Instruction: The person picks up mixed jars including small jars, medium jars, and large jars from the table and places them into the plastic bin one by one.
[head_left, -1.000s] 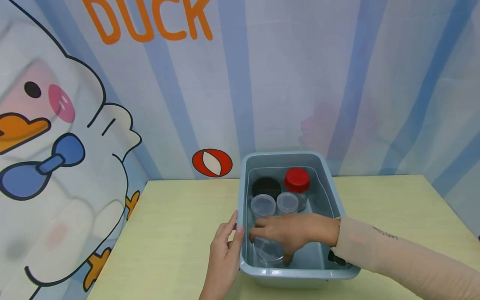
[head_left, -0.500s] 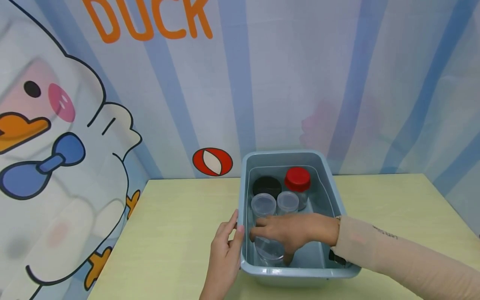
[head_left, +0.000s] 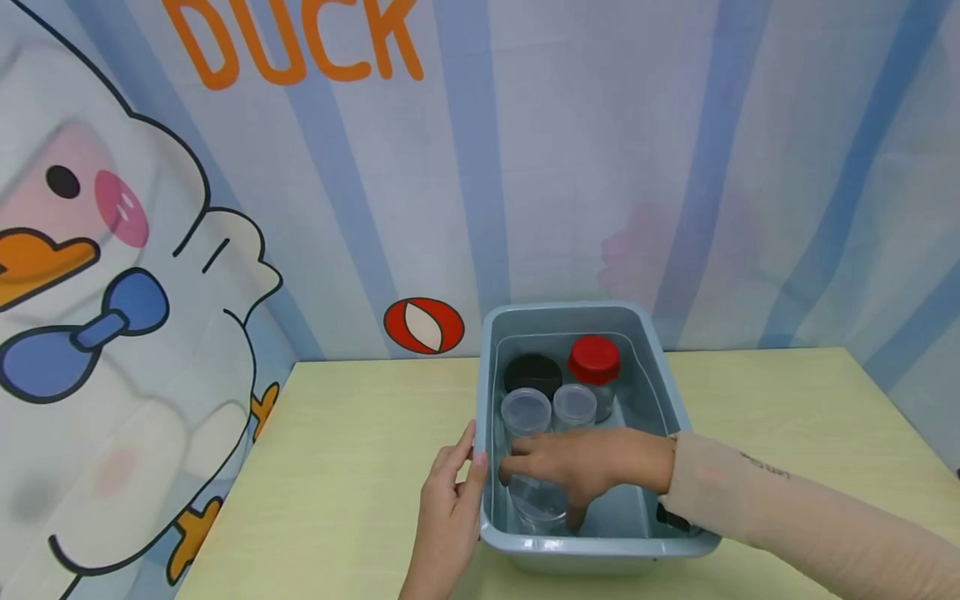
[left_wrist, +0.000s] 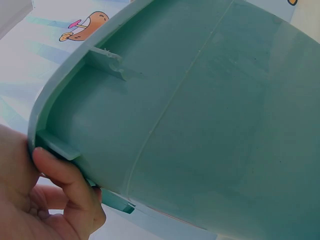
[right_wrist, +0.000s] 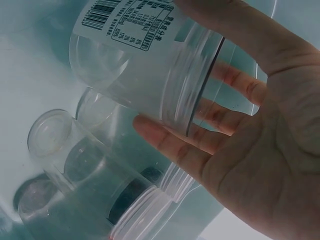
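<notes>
A blue-grey plastic bin (head_left: 600, 546) stands on the table. At its left side my left hand (head_left: 450, 500) holds the rim, the thumb by the edge and the other fingers on the outside; in the left wrist view the fingers (left_wrist: 65, 175) curl under the rim beside a moulded rib. My right hand (head_left: 577, 467) reaches inside the bin, palm down. Its thumb and fingers are round the top of a clear plastic jar (right_wrist: 130, 70), which carries a printed label with a barcode. The jar stands in the bin's near left corner, partly hidden by the hand.
Behind the held jar stand two smaller jars, one with a translucent lid (head_left: 527, 410), the other with a similar lid (head_left: 575, 403). Farther back are a black-lidded jar (head_left: 533, 375) and a red-lidded jar (head_left: 594, 360). A printed curtain (head_left: 570, 167) hangs behind the table (head_left: 360, 467).
</notes>
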